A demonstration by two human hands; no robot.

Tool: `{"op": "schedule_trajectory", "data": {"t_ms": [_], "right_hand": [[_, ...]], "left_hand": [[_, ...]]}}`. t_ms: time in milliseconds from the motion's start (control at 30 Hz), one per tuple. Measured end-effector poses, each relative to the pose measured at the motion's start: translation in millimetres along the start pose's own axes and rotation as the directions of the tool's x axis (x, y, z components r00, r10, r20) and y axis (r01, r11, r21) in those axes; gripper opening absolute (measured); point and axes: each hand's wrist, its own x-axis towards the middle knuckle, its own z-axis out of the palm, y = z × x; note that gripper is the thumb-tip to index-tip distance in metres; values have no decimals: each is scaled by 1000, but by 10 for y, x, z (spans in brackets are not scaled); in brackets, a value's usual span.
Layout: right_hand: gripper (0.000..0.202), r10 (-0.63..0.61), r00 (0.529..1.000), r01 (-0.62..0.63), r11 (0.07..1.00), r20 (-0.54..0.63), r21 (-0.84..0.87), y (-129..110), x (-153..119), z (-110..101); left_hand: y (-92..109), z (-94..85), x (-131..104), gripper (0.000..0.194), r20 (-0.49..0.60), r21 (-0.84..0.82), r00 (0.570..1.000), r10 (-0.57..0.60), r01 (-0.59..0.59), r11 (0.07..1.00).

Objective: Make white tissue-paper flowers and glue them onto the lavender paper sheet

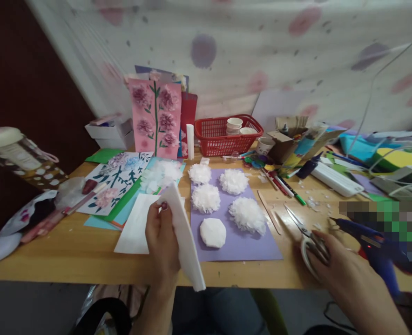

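Observation:
A folded stack of white tissue paper is pinched in my left hand, thumb on top, over the table's front edge. My right hand closes around the handles of a pair of scissors, whose blades point away from me, slightly parted. Between my hands lies a purple sheet. Several fluffy white paper flowers sit on it, with a flat white paper piece with trimmed corners at its near side. Under my left hand is a white sheet.
A blue glue gun rests right of the scissors. Pens, a white power strip and a thin wooden stick lie nearby. Behind stand a red basket with paper cups and a pink flower picture. A tumbler stands left.

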Motion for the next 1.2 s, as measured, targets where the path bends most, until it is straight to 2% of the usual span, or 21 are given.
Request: {"op": "schedule_trajectory", "data": {"t_ms": [100, 200, 267, 333, 367, 400, 433, 467, 500, 533, 633, 767, 833, 967, 1100, 1200], "right_hand": [[31, -120, 993, 120, 988, -1, -94, 71, 79, 37], [29, -256, 966, 254, 963, -21, -92, 106, 103, 0], [29, -232, 969, 231, 973, -89, -21, 10, 44, -77], [31, -35, 987, 65, 979, -155, 194, -225, -91, -152], [35, -10, 989, 69, 915, -149, 399, -388, -179, -176], [39, 23, 987, 78, 791, -157, 607, -569, -274, -184], [43, 13, 995, 69, 654, -102, 754, -755, -369, -178], [45, -21, 998, 67, 555, -67, 829, -930, -456, -159], [46, -61, 997, 67, 498, -42, 864, -1084, -530, -130], [48, -79, 996, 69, 480, -35, 874, -1206, -590, -95], [50, -62, 991, 135, 562, -121, 816, -1374, -679, 12], [43, -71, 963, 239, 677, -261, 696, -1349, -689, 96], [41, -82, 948, 273, 709, -308, 651, -1332, -687, 115], [41, -73, 930, 293, 740, -360, 605, -1322, -669, 135], [40, -23, 914, 285, 748, -405, 600, -1304, -641, 141], [36, 2, 918, 278, 711, -397, 646, -1297, -650, 154]], "left_hand": [[-56, -6, -22, 14, 13, 136, 995, 104, -104, 985], [-67, 23, -83, 15, 73, 203, 981, 180, -191, 960], [-94, 41, -142, 15, 90, 233, 975, 205, -221, 947], [-147, 56, -213, 14, 114, 271, 968, 221, -245, 931], [-180, 63, -250, 13, 137, 292, 965, 225, -257, 921], [-213, 69, -286, 14, 167, 312, 959, 228, -271, 911], [-245, 76, -320, 14, 199, 332, 952, 233, -289, 898], [-274, 82, -349, 15, 230, 349, 943, 238, -309, 885], [-296, 87, -374, 16, 261, 362, 934, 245, -330, 871], [-313, 90, -394, 17, 286, 372, 923, 257, -354, 858], [-335, 89, -428, 18, 319, 396, 901, 296, -410, 822], [-326, 81, -446, 19, 317, 378, 906, 281, -393, 839], [-303, 82, -455, 21, 297, 347, 929, 221, -321, 881], [-207, 82, -491, 33, 261, 291, 965, 19, -97, 952], [-131, 89, -527, 37, 314, 199, 938, -147, 86, 976], [-128, 106, -523, 31, 300, 181, 938, -174, 123, 976]]}}
